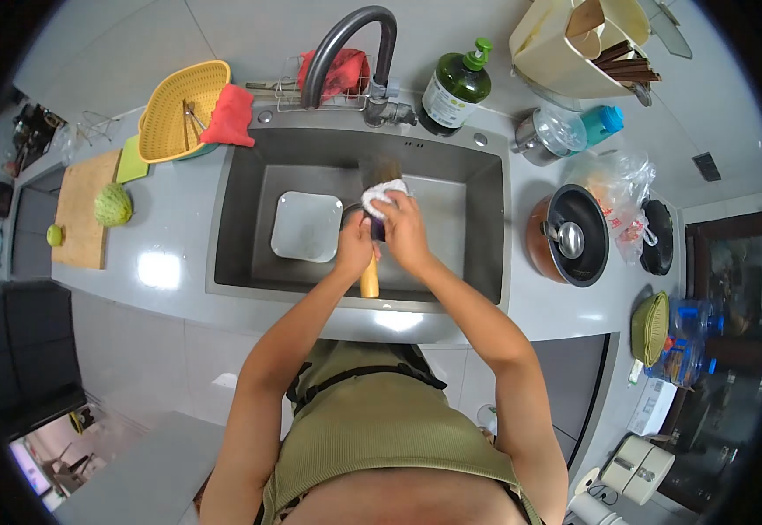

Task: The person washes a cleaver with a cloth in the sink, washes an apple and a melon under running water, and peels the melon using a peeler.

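Over the sink [486, 219], my left hand [355, 243] is closed around a wooden-handled tool [370, 280]. Its pale handle points down toward the near edge, and a dark part shows between my hands. The far end looks flat and is blurred, so its exact kind cannot be made out. My right hand [405, 232] grips a white cloth [384, 194] and presses it against the tool. To the left of my hands, a white square-shaped dish [307, 227] lies on the sink floor. Above the sink arches the dark faucet [346, 31].
A yellow basket [167, 109] with a red cloth [228, 115], a cutting board [83, 210] and a green knobbly fruit [113, 205] are on the left. Behind the sink stands a green pump bottle [457, 87]. A pot [543, 241] holding a ladle [568, 238] sits right.
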Tool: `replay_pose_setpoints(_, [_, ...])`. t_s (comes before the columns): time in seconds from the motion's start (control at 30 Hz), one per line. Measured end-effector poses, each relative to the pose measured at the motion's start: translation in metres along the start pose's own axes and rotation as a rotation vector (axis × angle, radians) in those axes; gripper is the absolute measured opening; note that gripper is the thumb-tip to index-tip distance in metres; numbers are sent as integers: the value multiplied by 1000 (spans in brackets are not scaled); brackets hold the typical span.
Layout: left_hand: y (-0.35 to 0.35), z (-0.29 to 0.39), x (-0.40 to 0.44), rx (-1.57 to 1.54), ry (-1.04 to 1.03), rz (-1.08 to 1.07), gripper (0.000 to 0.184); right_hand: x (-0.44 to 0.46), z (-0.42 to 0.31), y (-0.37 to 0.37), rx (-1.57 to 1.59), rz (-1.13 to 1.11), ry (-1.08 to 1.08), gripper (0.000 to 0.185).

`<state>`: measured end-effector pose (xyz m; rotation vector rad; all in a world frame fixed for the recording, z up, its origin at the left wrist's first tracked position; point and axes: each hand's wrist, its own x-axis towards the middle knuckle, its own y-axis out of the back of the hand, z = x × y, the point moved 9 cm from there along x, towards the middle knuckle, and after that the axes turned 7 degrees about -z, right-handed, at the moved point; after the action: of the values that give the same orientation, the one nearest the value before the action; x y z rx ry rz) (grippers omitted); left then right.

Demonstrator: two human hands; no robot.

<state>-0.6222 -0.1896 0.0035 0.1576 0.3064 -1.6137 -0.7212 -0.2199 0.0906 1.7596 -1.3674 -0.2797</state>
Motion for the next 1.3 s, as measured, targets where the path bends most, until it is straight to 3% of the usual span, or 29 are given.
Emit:
replay_pose_setpoints(0.1, [-8,-11,-6,38,87,-104,17,33,25,10,-68,112,-57,36])
replay_pose_setpoints(0.17, [-5,-13,-6,5,72,-57,16,52,43,6,-21,84,-99,34])
replay_pose_setpoints(0.3, [15,-24,19,-74,26,-7,16,6,18,-33,43,0,-2,37])
replay_pose_setpoints(0.37, [21,-25,25,-49,38,-37,17,5,9,-30,165,-26,-86,38])
replay_pose_setpoints(0.53, [8,-4,11,31,94,-139,18,67,59,-19,70,125,-107,35])
replay_pose_setpoints(0.63, [22,-8,17,-76,164,-5,18,51,45,-35,36,2,-114,36])
replay_pose_setpoints(0.77, [47,-24,30,-52,94,21,19,14,21,-53,223,-1,-111,36])
replay_pose_setpoints(0.87, [40,-14,23,-68,98,13,19,57,81,-39,51,105,-226,32])
replay_pose_setpoints(0.97, [37,-2,16,-97,93,14,18,65,78,-39,55,-12,-193,36])
replay_pose_setpoints(1.17, [67,-38,26,-85,190,93,19,-11,13,-63,144,-175,-140,35])
replay_pose_setpoints(1.27, [64,-28,27,22,164,81,19,2,32,-55,207,-269,-290,30])
replay_pose_setpoints(1.3, [63,-27,30,39,128,54,19,9,41,-51,441,-300,-439,29])
